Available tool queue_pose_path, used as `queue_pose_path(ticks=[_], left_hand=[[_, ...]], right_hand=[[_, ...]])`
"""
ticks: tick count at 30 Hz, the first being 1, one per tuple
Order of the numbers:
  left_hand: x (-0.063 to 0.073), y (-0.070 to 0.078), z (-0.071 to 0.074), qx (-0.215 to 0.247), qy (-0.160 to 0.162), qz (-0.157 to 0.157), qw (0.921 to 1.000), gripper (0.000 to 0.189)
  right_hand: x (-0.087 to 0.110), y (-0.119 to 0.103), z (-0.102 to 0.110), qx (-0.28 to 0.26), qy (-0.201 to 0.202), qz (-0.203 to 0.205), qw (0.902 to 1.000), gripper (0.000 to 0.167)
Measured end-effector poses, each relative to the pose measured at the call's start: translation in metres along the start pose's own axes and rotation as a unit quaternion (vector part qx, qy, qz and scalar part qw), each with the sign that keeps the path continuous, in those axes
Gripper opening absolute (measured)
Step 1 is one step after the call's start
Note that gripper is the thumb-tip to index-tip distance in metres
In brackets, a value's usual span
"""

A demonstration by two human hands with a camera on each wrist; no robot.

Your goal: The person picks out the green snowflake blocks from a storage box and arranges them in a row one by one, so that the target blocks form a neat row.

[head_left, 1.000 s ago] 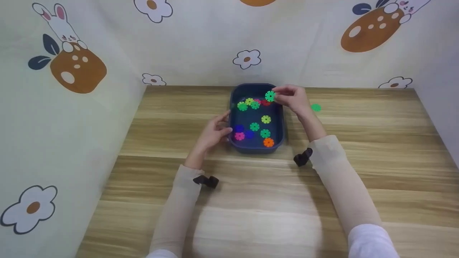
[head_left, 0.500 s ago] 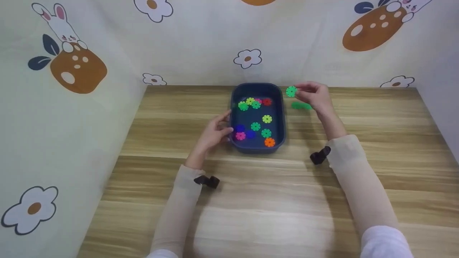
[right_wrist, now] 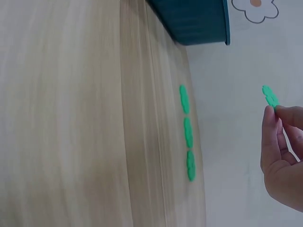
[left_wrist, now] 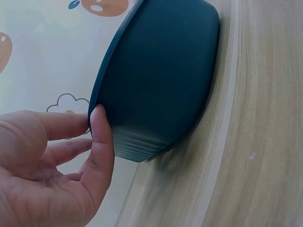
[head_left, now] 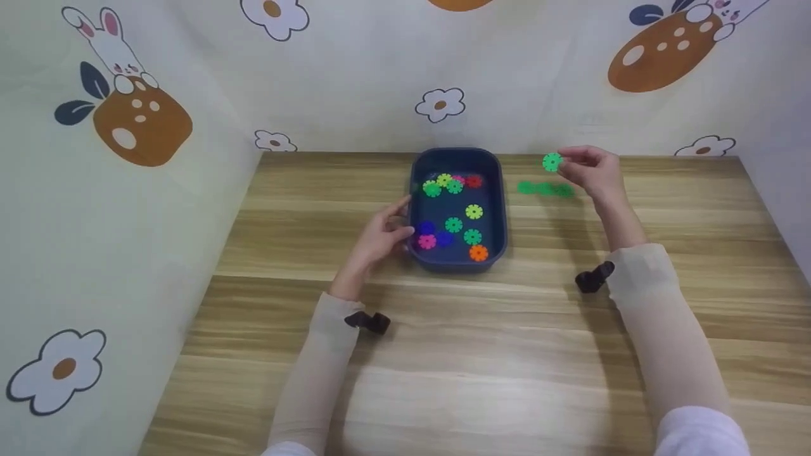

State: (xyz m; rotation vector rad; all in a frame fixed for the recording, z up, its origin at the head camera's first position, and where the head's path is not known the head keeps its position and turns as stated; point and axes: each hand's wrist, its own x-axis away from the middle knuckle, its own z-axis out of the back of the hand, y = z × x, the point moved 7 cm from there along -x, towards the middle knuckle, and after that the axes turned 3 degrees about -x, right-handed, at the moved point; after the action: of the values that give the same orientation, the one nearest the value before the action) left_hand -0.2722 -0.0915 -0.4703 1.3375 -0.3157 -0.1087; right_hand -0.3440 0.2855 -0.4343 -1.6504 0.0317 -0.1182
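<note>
My right hand [head_left: 595, 174] pinches a green snowflake disc [head_left: 552, 162] between thumb and fingertips, raised above the table. Behind and below it, three green snowflake discs [right_wrist: 188, 132] lie in a row on the table, to the right of a dark blue plastic basin [head_left: 457, 267]. With thumb and fingers, my left hand [left_wrist: 61, 165] holds the basin's rim at its left side. Inside the basin are several loose discs: an orange disc [head_left: 478, 253], a red disc [head_left: 473, 182], a pink disc [head_left: 427, 241], and others in yellow, green and blue.
The wooden table [head_left: 469, 380] meets a patterned cloth backdrop [head_left: 355, 76] just behind the basin. More cloth rises along the left side, and a pale wall [head_left: 773, 190] stands at the right. A black wrist camera [head_left: 594, 277] sits on each sleeve.
Carrying the green disc, my right hand has moved right from above the basin, past the row of green discs, which is now uncovered. My left hand stays at the rim.
</note>
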Motion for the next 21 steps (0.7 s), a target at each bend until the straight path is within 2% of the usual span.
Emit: queue_pose_path(ticks=[13, 21], left_hand=[[0.001, -0.001, 0.000, -0.006, 0.002, -0.003, 1.0000, 0.064], [0.000, 0.000, -0.001, 0.004, -0.002, -0.010, 0.9999, 0.063]], right_hand=[[0.005, 0.009, 0.033, 0.036, 0.034, -0.036, 0.9981, 0.021], [0.006, 0.012, 0.047, 0.094, 0.047, -0.047, 0.9934, 0.026]])
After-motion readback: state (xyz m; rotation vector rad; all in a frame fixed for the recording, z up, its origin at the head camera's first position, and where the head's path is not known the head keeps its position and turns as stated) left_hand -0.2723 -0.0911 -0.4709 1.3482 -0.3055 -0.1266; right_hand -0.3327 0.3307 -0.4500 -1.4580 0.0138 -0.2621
